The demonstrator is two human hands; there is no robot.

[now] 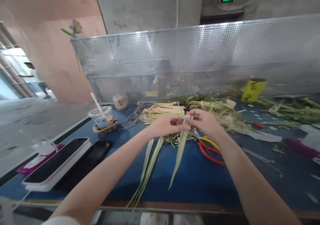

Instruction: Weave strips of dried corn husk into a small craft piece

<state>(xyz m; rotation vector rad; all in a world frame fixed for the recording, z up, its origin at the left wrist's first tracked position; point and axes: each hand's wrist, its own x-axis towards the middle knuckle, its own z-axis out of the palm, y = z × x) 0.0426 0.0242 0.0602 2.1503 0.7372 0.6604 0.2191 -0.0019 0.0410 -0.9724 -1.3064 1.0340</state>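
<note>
A long pale-green corn husk strip [180,148] hangs between my two hands, its narrow tip pointing down toward the table's front. My left hand [172,123] pinches its upper end from the left. From the right, my right hand [200,120] has its fingers closed on the same end. Under my left wrist, several loose husk strips [151,171] trail over the front of the blue table [190,185]. Scissors with red and yellow handles [209,150] lie beside my right forearm. Behind my hands is a bundle of pale husk strips [160,111].
On the left are a drink cup with a straw [101,115], a phone [57,161], a black tray [85,163] and a purple packet [37,160]. Green husks [212,106] and a yellow tube [253,90] stand near the perforated metal screen [200,61]. A person [37,78] is far left.
</note>
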